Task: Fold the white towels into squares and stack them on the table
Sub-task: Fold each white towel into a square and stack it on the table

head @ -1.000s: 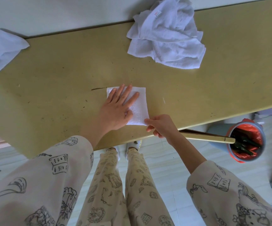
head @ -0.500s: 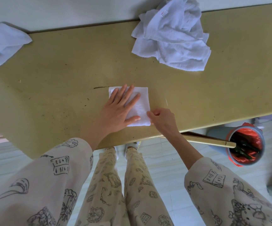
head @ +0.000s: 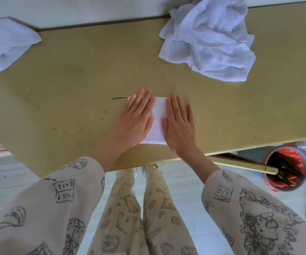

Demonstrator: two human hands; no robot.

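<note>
Head view: both the left hand (head: pixel 136 118) and the right hand (head: pixel 179 122) lie flat, fingers straight, pressing one folded towel (head: pixel 157 120) near the table (head: pixel 75 85) edge. A crumpled pile (head: pixel 209 43) far right and another towel (head: pixel 5 45) far left look unfolded; no stack yet.

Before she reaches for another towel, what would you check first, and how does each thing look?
1. Folded towel looks square: cannot tell, hands cover its sides.
2. Pressed flat: ok, left hand and right hand lie open on it.
3. Fully on the table: ok, near the front edge.
4. Next towel available: ok, crumpled towels lie at the far right.
5. Stack started: not ok, only one folded.
</note>
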